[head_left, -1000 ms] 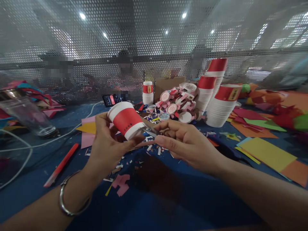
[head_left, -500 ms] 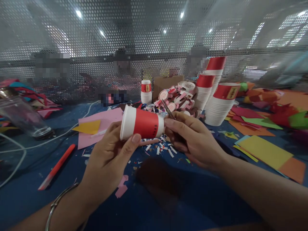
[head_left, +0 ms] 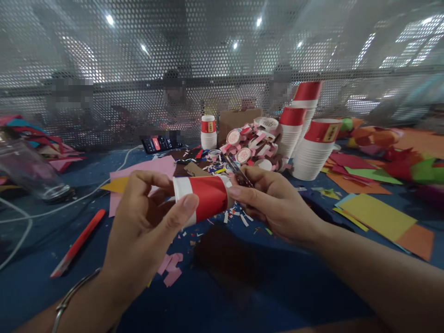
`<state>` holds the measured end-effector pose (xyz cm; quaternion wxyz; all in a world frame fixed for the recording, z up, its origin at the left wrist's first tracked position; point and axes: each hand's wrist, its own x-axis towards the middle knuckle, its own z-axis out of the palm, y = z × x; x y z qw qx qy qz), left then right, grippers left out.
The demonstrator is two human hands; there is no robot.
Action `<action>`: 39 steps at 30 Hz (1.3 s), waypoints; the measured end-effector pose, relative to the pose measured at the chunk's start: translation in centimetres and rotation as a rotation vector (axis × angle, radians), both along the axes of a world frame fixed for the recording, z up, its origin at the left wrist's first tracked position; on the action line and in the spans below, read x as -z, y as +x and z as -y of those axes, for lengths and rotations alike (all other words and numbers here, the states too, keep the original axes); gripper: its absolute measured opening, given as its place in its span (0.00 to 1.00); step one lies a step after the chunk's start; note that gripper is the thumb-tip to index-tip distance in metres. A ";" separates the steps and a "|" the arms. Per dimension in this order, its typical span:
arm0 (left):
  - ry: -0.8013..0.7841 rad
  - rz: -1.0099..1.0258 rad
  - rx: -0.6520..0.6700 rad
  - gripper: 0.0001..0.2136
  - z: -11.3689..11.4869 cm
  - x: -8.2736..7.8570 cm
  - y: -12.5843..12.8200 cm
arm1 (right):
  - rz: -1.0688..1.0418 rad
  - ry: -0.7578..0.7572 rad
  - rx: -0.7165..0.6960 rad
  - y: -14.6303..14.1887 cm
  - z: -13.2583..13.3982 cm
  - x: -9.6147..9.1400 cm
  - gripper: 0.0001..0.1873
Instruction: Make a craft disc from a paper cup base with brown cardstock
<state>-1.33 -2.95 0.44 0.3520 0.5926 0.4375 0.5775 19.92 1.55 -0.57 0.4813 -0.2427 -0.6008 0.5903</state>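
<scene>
A red and white paper cup (head_left: 210,196) lies sideways in the air above the table, its wide rim to the left and its base to the right. My left hand (head_left: 142,226) grips it at the rim end, thumb on the near side. My right hand (head_left: 277,199) is closed around a slim, dark, shiny metal tool (head_left: 239,171), which points up and left; its exact kind is unclear. The thumb of that hand is at the cup's base. Small white and coloured paper scraps (head_left: 244,217) lie on the table beneath.
Behind my hands are a heap of cut-off cup bottoms (head_left: 244,152) and stacks of paper cups (head_left: 308,157). Coloured paper (head_left: 381,217) lies right. At left are a red marker-like stick (head_left: 78,243), a glass bottle (head_left: 38,171), a white cable (head_left: 86,199) and a phone (head_left: 161,143).
The cup has dropped slightly and turned in my left hand, whose fingers have lifted and shifted around the rim. My right hand still holds the metal tool by the base.
</scene>
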 end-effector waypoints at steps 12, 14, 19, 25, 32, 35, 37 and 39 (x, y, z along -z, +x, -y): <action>-0.580 -0.353 0.361 0.37 -0.4 0.0 -0.6 | 0.202 0.068 -0.053 0.2 0.0 -0.2 0.13; -0.604 -0.306 0.355 0.37 -0.3 0.1 -0.3 | 0.202 0.070 -0.046 0.0 0.1 -0.2 0.14; -0.491 0.061 0.352 0.25 -0.6 0.6 0.5 | 0.115 0.012 0.052 -0.3 0.1 -0.3 0.16; -0.286 0.210 0.217 0.16 -1.2 0.5 0.6 | 0.102 -0.056 0.094 -0.6 -0.2 0.1 0.20; -0.050 0.172 0.199 0.22 -0.8 1.0 0.8 | 0.093 -0.175 0.038 -0.9 0.2 -0.3 0.20; -0.047 0.083 0.211 0.24 -0.8 1.5 0.8 | 0.057 -0.195 0.032 -0.9 0.3 -0.6 0.21; -0.110 0.085 0.240 0.25 -1.0 1.6 0.7 | 0.053 -0.175 0.050 -0.7 0.2 -0.7 0.20; -0.238 0.139 0.297 0.23 -1.2 1.5 0.6 | 0.037 -0.143 0.067 -0.4 0.0 -0.6 0.19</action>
